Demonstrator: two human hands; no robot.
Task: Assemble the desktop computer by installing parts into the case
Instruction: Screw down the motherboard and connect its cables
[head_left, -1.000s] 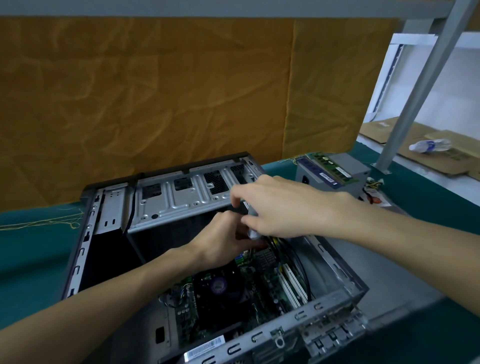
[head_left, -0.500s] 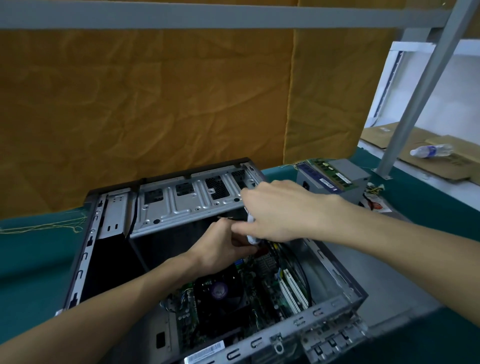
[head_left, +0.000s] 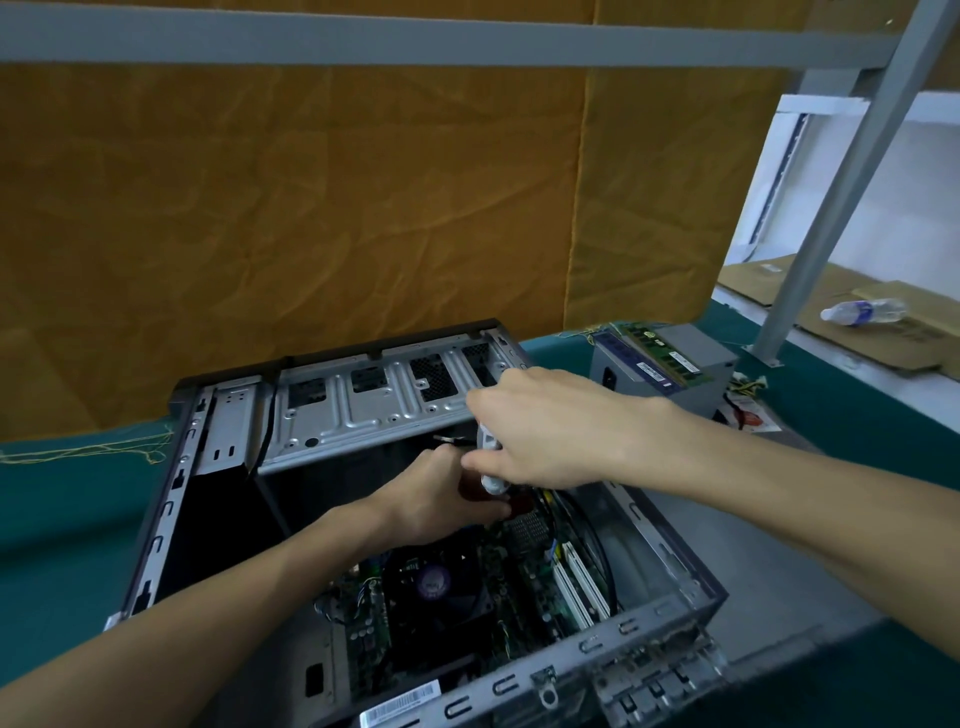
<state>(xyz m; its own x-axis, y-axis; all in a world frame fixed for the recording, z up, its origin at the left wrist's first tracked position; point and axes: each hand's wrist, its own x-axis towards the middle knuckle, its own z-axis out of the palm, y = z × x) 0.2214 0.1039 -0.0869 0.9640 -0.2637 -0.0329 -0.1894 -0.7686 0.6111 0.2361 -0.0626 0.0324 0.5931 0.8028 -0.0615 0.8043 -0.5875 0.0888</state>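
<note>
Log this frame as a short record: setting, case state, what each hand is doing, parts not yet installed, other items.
setting: green-covered table, orange backdrop
case: computer case lying open, motherboard inside
right hand: right hand grips a white handle-like object above the case interior; what it is cannot be told
left hand: left hand curled, reaching inside beneath the right; what it holds is hidden
not installed: power supply beside the case, memory sticks on top
other: plastic bottle lying on cardboard
</note>
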